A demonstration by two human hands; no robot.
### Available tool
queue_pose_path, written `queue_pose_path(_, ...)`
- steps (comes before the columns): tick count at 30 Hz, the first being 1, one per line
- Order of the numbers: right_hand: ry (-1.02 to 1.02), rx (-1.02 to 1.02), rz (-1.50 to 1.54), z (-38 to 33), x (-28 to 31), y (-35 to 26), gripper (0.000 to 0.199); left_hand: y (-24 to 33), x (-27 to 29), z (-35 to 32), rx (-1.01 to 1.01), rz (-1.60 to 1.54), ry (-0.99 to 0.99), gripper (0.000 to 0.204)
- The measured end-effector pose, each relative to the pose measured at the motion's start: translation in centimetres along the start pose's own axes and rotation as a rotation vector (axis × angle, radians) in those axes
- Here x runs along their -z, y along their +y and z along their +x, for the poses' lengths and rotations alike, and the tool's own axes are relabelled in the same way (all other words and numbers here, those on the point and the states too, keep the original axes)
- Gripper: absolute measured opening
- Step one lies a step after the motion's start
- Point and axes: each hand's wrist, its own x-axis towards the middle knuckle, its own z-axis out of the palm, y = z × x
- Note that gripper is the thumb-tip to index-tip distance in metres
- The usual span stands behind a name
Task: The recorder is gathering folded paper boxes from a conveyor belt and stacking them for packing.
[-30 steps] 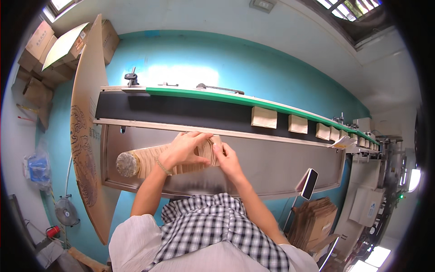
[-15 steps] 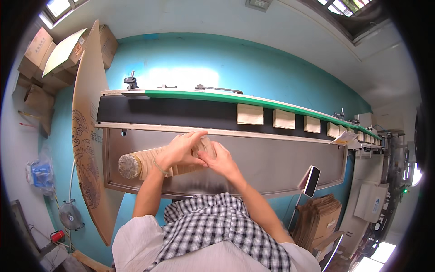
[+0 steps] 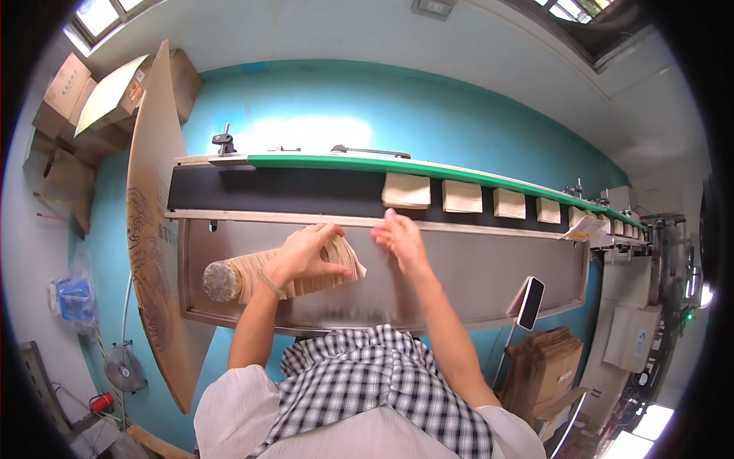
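Note:
On the metal tray (image 3: 489, 268) lies a long row of beige folded sheets (image 3: 252, 268), standing on edge like thin paper napkins. A round, mottled grey cylinder (image 3: 222, 281) sits against its left end. My left hand (image 3: 306, 256) is closed over the row's right end, its fingers across the top and its thumb along the near side. Beyond the tray, my right hand (image 3: 401, 241) is at the front rail of the black conveyor belt (image 3: 290, 189), fingers apart and seemingly holding nothing. Just past its fingertips, a flat beige bundle (image 3: 407, 191) lies on the belt.
Several more beige bundles (image 3: 462, 197) line the belt toward the right, along a green guide rail (image 3: 321, 161). A tall cardboard sheet (image 3: 149, 229) stands left of the tray. A phone on a stand (image 3: 530, 304) rises at the tray's near right, above stacked flattened cardboard (image 3: 543, 367).
My right hand has left the row's end and moved forward and right to the belt. The row's right end now shows. Bundles on the belt sit at different places; my left hand stays put.

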Motion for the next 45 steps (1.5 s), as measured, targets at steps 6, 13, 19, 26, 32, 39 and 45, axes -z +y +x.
queue_pose_path(6, -0.124, 0.564, -0.754, -5.5, -4.9, 4.8, 0.046, -1.0, 0.4, -1.0, -0.07, -0.06, -0.029, 0.078)
queue_pose_path(13, -0.388, 0.209, -0.567, -3.0, -0.1, 4.6, 0.036, -0.8, 1.1, -2.2, 0.008, 0.002, -0.007, 0.072)
queue_pose_path(19, -0.122, 0.01, 0.106, -0.6, -2.1, 0.8, 0.043, -0.6, 1.1, -1.8, 0.027, -0.023, -0.023, 0.071)
queue_pose_path(26, -0.162, 0.583, -0.642, -4.5, -6.0, 6.6, 0.049, -1.9, 1.0, -3.1, -0.031, 0.011, 0.028, 0.074)
queue_pose_path(32, -0.343, 0.112, -0.373, -3.6, -2.0, 5.5, 0.044, -2.2, 0.9, -3.2, 0.014, 0.017, -0.003, 0.072)
queue_pose_path(39, -0.092, 0.055, 0.066, -0.8, -3.1, 3.9, 0.034, -1.6, 1.6, -2.9, 0.076, -0.044, -0.044, 0.074)
queue_pose_path(45, -0.145, 0.559, -0.785, -6.2, -7.6, 5.9, 0.038, -1.9, 1.6, -4.4, -0.026, 0.078, 0.037, 0.078)
